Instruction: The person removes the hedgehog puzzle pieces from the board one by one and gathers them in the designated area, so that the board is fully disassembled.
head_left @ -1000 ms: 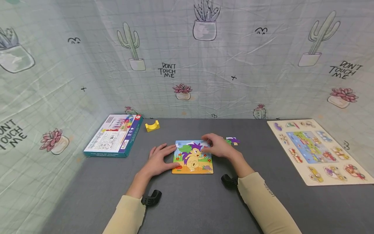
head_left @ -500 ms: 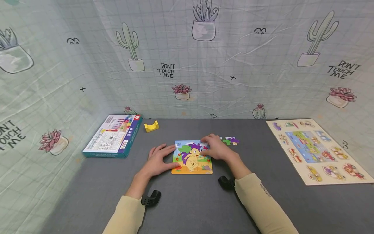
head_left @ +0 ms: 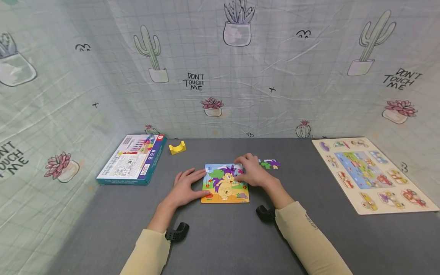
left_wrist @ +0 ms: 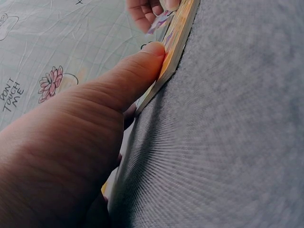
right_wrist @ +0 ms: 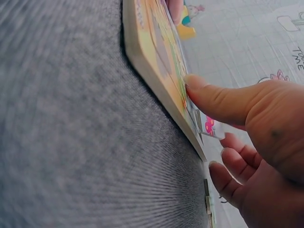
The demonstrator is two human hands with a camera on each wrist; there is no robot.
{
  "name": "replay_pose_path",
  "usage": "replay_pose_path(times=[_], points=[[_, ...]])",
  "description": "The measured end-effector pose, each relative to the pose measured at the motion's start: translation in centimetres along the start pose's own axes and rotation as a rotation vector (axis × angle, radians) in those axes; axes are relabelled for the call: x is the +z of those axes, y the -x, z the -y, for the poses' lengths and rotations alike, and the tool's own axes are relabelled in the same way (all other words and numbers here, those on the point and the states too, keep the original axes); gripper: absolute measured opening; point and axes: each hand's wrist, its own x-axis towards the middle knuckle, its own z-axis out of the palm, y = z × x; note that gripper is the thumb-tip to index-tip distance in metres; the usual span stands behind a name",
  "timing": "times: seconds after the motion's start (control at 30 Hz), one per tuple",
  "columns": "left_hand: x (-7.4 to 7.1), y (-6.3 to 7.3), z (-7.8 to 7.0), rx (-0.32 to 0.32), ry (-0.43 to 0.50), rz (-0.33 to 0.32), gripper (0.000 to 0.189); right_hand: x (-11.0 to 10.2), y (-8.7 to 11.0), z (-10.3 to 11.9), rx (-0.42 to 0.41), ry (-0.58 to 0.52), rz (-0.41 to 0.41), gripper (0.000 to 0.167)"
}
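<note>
A square hedgehog jigsaw puzzle (head_left: 225,191) lies flat on the grey table in the head view. My left hand (head_left: 184,190) steadies its left side, fingers straight and spread, with the thumb (left_wrist: 142,59) pressing the near left corner. At the far right corner, my right hand (head_left: 253,172) pinches a puzzle piece (right_wrist: 209,124) showing a pink butterfly. That piece sits tilted, one edge raised, in the right wrist view; how much of it rests in the frame is hidden. Just beyond the right hand lie loose puzzle pieces (head_left: 270,164), purple and green, partly covered by it.
A flat box (head_left: 132,158) with a teal side lies at the left. Near it stands a yellow arched block (head_left: 177,148). A wooden picture board (head_left: 354,202) with several inset shapes lies at the right. A printed cloth (head_left: 254,107) hangs behind the table.
My right hand has shifted slightly left at the puzzle's far right corner, showing more of the loose pieces. The left hand stays in place. The whole view has drifted slightly.
</note>
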Motion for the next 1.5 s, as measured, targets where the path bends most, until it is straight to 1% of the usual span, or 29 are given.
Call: replay_pose_path(times=[0.23, 0.3, 0.47, 0.57, 0.8, 0.93, 1.17, 1.3, 1.5], points=[[-0.1, 0.0, 0.1, 0.008, -0.002, -0.008, 0.076, -0.1, -0.3, 0.1, -0.022, -0.032, 0.0, 0.053], [-0.1, -0.1, 0.1, 0.007, -0.005, -0.008, 0.076, -0.2, -0.3, 0.0, -0.035, -0.04, -0.011, 0.049], [-0.2, -0.2, 0.0, 0.003, -0.003, -0.009, 0.077, -0.4, -0.3, -0.1, -0.066, -0.084, -0.052, 0.031], [-0.2, -0.2, -0.1, 0.004, -0.001, -0.011, 0.077, -0.5, -0.2, -0.1, -0.077, -0.105, -0.065, 0.025], [-0.3, -0.2, -0.2, 0.011, -0.001, -0.017, 0.076, -0.5, -0.2, -0.5, -0.051, -0.153, -0.081, 0.021], [-0.3, -0.1, -0.1, 0.011, -0.005, -0.017, 0.076, -0.5, -0.2, -0.7, -0.05, -0.17, -0.094, 0.021], [-0.2, -0.2, 0.0, 0.009, -0.008, -0.012, 0.076, -0.8, 0.0, -0.8, -0.042, -0.235, -0.12, 0.021], [-0.1, -0.1, 0.1, 0.008, -0.009, -0.009, 0.076, -1.1, 0.1, -0.8, -0.035, -0.252, -0.127, 0.02], [-0.1, 0.1, 0.1, 0.003, -0.01, -0.006, 0.076, -1.4, 0.3, -1.0, 0.007, -0.257, -0.132, 0.02]])
